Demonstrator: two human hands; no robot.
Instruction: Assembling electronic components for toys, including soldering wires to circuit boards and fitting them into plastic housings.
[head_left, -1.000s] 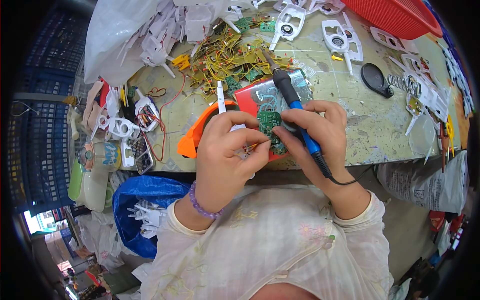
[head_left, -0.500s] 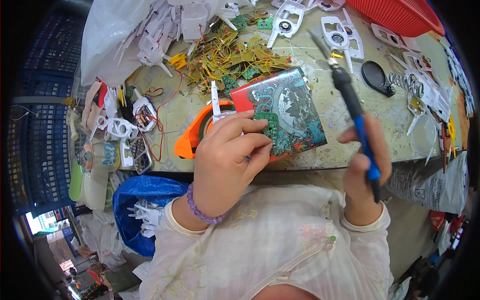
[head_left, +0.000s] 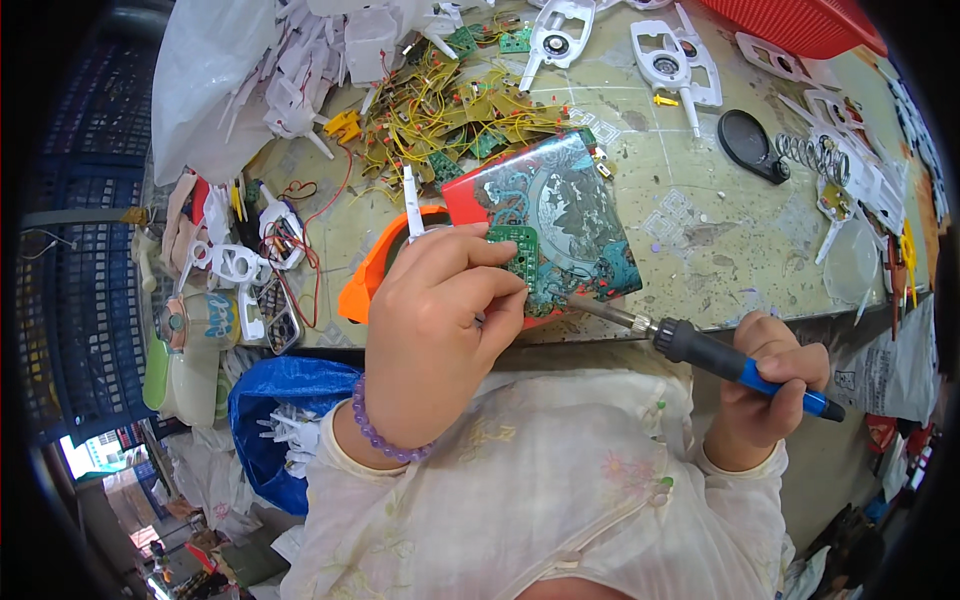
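Note:
My left hand (head_left: 445, 320), a purple bead bracelet at its wrist, pinches a green circuit board (head_left: 520, 252) over a dark patterned book (head_left: 590, 215) with a red edge. A white plastic stem (head_left: 412, 200) sticks up behind the knuckles; whether this hand also grips it is hidden. In my right hand (head_left: 768, 385) is a blue-and-black soldering iron (head_left: 695, 347), held nearly level. Its metal tip points left, at the book's lower edge close to the board's lower right; I cannot tell whether it touches. An orange ring-shaped thing (head_left: 362, 285) lies partly under my left hand.
Behind the book lies a heap of circuit boards with yellow wires (head_left: 455, 115). White plastic housings (head_left: 665, 65) lie at the back. To the right are a black round part (head_left: 748, 142) and a coil spring (head_left: 815, 155); a red basket (head_left: 800, 25) stands far right.
The soldering iron has swung down from upright to nearly level, its tip now beside the circuit board. My right hand has moved lower. The left hand keeps its pinch.

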